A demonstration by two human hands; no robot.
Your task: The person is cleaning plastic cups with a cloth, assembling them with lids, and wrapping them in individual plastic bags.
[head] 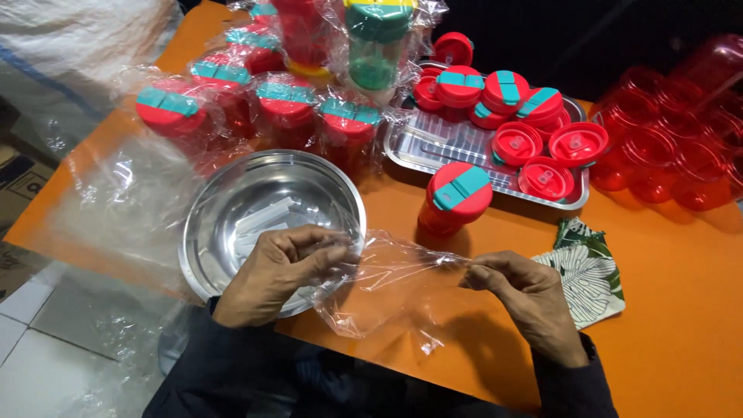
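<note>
The orange table (673, 325) fills most of the frame, running from the upper left down to the lower right. At the right edge stands a cluster of clear red cups (681, 147), without lids. In the upper middle a steel tray (457, 143) holds loose red lids (534, 124), some with teal flip tabs, some upturned. Along the upper left sits a row of bagged bottles (255, 97), each red with a teal-tabbed lid and wrapped in clear film. Left of centre lies a round steel bowl (267, 205) with pale strips in its bottom; what they are cannot be told. One unwrapped red bottle (457, 197) with lid on stands at centre, just below the tray. A leaf-print cloth (588, 271) lies at the lower right.

Smallest and nearest, a clear plastic bag (387, 286) is stretched between the two hands in the lower middle. The left hand (282, 271) rests over the bowl's near rim, its fingers pinched closed on one edge of the bag; the right hand (526, 298) has its fingers pinched narrow on the opposite edge.

By the look of it, the step in hand is opening the bag's mouth. The next move would call for parting the two film layers wide enough to admit the bare bottle.
</note>
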